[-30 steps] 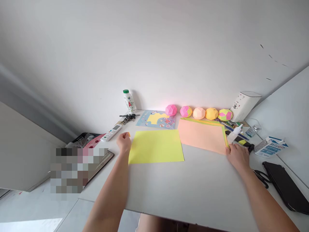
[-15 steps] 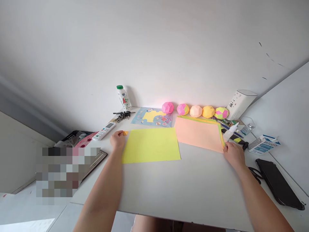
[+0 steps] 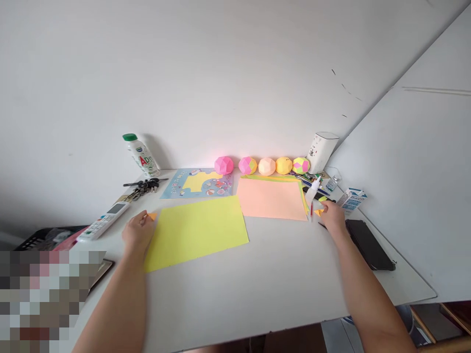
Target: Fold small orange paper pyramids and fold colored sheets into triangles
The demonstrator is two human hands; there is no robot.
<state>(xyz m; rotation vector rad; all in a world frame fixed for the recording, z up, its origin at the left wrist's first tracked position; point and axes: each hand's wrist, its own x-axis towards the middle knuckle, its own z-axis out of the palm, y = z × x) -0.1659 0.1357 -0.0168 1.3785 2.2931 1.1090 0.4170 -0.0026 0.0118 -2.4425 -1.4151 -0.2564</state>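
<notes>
From here, the left hand (image 3: 138, 231) pinches an orange scrap (image 3: 152, 215) by the yellow sheet's (image 3: 200, 230) far left corner; the right hand (image 3: 334, 216) pinches another scrap (image 3: 318, 212) well right of that sheet. Both look papery, light, easily creased; best held gently by an edge.

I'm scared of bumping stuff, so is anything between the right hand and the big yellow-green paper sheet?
Yes. Between the right hand and the yellow-green paper sheet are a thin red stick and a flat peach paper sheet.
</notes>
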